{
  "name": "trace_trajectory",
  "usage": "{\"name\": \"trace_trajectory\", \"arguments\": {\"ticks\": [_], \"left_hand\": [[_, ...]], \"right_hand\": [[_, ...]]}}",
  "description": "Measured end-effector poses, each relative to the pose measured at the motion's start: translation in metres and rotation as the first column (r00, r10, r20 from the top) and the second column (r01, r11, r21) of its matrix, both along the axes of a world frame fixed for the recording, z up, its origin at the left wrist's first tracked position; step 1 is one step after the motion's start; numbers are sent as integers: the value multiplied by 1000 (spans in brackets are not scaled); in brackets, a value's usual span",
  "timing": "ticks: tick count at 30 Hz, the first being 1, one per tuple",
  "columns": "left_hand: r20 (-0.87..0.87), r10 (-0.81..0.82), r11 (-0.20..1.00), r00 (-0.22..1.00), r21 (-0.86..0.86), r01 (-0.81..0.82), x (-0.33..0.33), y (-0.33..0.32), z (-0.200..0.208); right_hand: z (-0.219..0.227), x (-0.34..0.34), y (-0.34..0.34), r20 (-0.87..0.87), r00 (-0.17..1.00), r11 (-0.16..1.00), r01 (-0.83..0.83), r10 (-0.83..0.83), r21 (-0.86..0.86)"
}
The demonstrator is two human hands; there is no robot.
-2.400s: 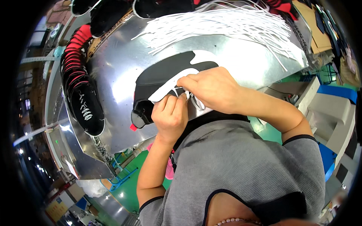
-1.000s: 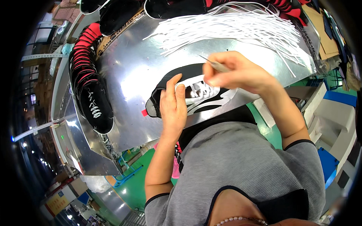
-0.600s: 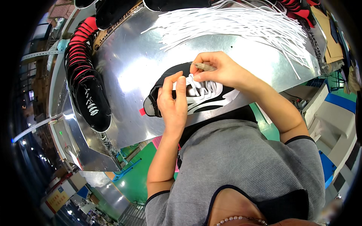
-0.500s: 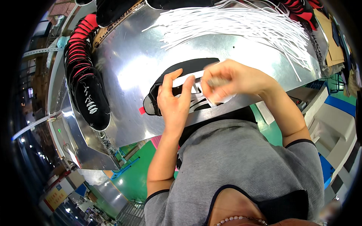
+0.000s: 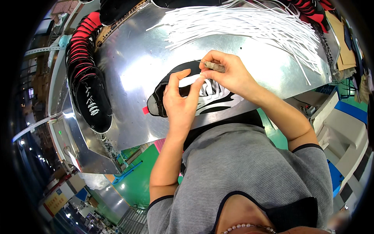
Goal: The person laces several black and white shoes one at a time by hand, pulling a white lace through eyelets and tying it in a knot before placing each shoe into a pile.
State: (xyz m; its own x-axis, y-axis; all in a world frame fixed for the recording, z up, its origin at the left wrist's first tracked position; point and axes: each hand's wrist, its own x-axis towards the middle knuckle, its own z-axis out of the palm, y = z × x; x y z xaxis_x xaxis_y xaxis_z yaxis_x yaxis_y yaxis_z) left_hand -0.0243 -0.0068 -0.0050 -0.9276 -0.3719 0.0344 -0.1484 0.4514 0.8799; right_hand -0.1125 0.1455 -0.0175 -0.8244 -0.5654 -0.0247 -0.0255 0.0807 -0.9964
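A black and white shoe upper lies on the metal table at its near edge, with a red tab at its left end. White lace zigzags across its front part. My left hand is closed on the upper, thumb and fingers gripping it around a white strip by the opening. Just right of it, my right hand holds a thin-tipped hook tool with a wrapped, tan handle. Its needle-like tip points left. The right fingertips meet the left thumb at the strip's end, hiding what is pinched there.
Loose white laces lie spread along the far side of the metal table. Black and red shoe uppers overlap in a row at the left. More red and black uppers sit at the far right.
My right hand has moved up and left from the upper's near side to the left thumb, uncovering the white lacing. My left hand stays in about the same place.
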Motion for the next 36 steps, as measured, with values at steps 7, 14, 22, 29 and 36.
{"name": "trace_trajectory", "arguments": {"ticks": [7,14,22,29,36], "left_hand": [[-41,35,983,999,-179,-42,3,6,-7],[24,54,967,998,-250,-46,3,10,1],[27,60,964,998,-261,-51,3,11,4],[-12,67,947,998,-313,-68,5,14,1],[-54,52,928,997,-367,-68,7,13,-2]], "right_hand": [[9,8,22,-153,987,996,53,-41,78],[25,10,38,-253,963,965,-20,89,261],[23,5,33,-378,915,947,-15,143,322],[32,11,38,-250,966,963,5,65,269],[21,6,29,-413,899,936,12,143,351]]}}
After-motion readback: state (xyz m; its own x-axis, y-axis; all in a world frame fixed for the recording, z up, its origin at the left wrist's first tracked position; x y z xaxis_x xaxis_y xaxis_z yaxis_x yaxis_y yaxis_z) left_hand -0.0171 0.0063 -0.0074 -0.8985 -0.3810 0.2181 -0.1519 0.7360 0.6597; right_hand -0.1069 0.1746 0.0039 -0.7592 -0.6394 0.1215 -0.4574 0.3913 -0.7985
